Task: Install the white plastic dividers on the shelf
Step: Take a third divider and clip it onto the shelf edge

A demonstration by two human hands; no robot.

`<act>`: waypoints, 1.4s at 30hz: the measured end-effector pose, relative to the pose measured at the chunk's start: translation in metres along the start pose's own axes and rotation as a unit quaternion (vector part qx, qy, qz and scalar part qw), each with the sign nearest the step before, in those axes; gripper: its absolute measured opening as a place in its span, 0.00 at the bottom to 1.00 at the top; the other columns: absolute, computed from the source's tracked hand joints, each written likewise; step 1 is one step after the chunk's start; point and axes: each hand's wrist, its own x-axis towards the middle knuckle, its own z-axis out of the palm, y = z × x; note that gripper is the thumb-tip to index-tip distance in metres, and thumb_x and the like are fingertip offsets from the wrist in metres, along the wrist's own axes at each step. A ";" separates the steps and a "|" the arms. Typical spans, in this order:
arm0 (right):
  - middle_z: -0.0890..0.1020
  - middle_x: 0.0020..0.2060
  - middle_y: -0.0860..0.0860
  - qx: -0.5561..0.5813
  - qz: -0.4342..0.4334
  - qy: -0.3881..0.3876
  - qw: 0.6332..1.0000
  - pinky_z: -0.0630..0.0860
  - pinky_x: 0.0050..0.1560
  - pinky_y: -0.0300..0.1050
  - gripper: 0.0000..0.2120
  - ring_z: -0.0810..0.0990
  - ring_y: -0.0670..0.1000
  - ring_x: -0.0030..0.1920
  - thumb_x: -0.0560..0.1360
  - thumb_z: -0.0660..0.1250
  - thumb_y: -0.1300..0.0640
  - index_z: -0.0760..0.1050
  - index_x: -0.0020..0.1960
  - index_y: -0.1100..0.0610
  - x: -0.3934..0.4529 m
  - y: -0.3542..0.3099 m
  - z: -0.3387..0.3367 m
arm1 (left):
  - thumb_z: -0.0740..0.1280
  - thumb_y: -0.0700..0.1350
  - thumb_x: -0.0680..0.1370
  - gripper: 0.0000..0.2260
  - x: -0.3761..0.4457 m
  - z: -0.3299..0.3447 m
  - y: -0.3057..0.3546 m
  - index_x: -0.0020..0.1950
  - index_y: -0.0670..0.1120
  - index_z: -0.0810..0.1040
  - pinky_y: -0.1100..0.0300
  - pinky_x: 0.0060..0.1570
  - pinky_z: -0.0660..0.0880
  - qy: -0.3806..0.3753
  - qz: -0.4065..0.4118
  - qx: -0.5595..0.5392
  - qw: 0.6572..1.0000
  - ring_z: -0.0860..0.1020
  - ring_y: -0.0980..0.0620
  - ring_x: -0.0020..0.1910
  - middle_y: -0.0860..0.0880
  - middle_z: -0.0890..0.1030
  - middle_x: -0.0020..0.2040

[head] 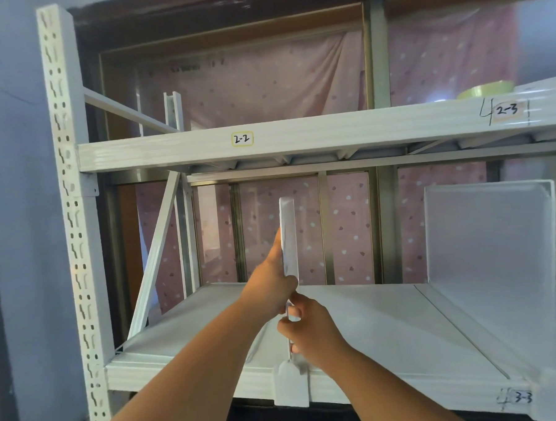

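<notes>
A white plastic divider stands upright and edge-on to me on the lower shelf board. Its front tab hangs over the shelf's front beam. My left hand grips the divider's front edge about halfway up. My right hand pinches the same edge lower down, just above the tab. A second white divider stands upright on the same shelf to the right, with its own clip over the front beam.
A white perforated upright post frames the rack at left, with diagonal braces behind it. The upper shelf beam carries labels 2-2 and 2-3; a green bowl sits on it at right. Pink patterned curtain hangs behind.
</notes>
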 end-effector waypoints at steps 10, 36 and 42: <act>0.79 0.66 0.47 0.006 0.032 0.010 0.999 0.77 0.64 0.53 0.27 0.79 0.55 0.64 0.76 0.71 0.43 0.69 0.72 0.44 -0.003 0.001 0.001 | 0.66 0.36 0.80 0.33 -0.008 0.016 -0.013 0.82 0.57 0.62 0.46 0.51 0.85 0.042 -0.027 0.026 0.998 0.84 0.39 0.52 0.46 0.83 0.60; 0.62 0.79 0.46 -0.225 -0.009 -0.127 0.966 0.62 0.72 0.46 0.38 0.63 0.51 0.76 0.75 0.70 0.40 0.57 0.80 0.46 -0.056 0.055 -0.033 | 0.68 0.42 0.83 0.06 -0.147 0.103 -0.122 0.60 0.46 0.79 0.51 0.37 0.80 0.198 -0.296 -0.394 0.847 0.81 0.45 0.45 0.41 0.82 0.56; 0.69 0.76 0.48 -0.303 -0.049 -0.090 0.947 0.64 0.70 0.46 0.31 0.70 0.52 0.72 0.76 0.70 0.43 0.68 0.75 0.52 -0.056 0.054 -0.016 | 0.59 0.53 0.88 0.26 -0.145 0.127 -0.126 0.79 0.37 0.68 0.41 0.67 0.74 0.041 -0.323 -0.742 0.586 0.76 0.34 0.69 0.33 0.77 0.72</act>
